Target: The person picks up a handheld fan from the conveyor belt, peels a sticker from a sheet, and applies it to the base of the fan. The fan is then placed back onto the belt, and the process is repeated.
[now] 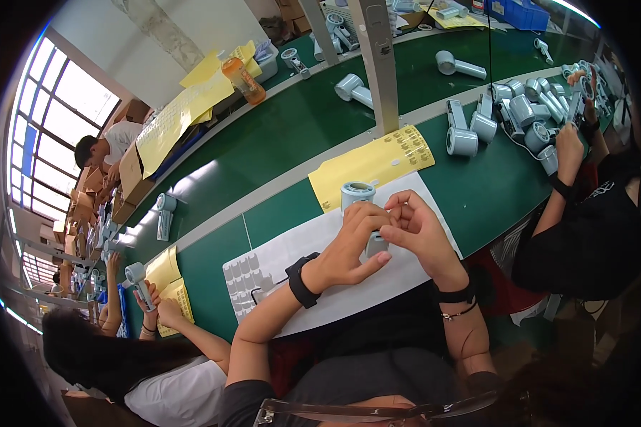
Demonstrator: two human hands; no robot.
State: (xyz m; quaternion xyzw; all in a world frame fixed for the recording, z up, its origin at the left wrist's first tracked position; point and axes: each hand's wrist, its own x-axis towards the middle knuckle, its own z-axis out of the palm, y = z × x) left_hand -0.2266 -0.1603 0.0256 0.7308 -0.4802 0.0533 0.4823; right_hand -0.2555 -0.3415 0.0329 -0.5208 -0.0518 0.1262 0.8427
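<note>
A light-blue handheld fan (358,191) with a round head lies over the white sheet in front of me. My left hand (352,238) lies across its handle with the fingers curled over it and the thumb stretched out to the right. Close beside it, my right hand (421,238) has its thumb and fingertips pinched together over the handle; anything between them is too small to make out. Under both hands is the white sheet (320,306), with grey label shapes at its left end. Just beyond the fan lies a yellow sticker sheet (342,171) with rows of small labels.
A metal post (377,71) rises beyond the yellow sheet. Many light-blue fans (523,110) are piled at right, near a co-worker's hand (569,149). At left another person holds a fan (137,276). More fans (352,90) lie on the green belt (285,135) beyond the rail.
</note>
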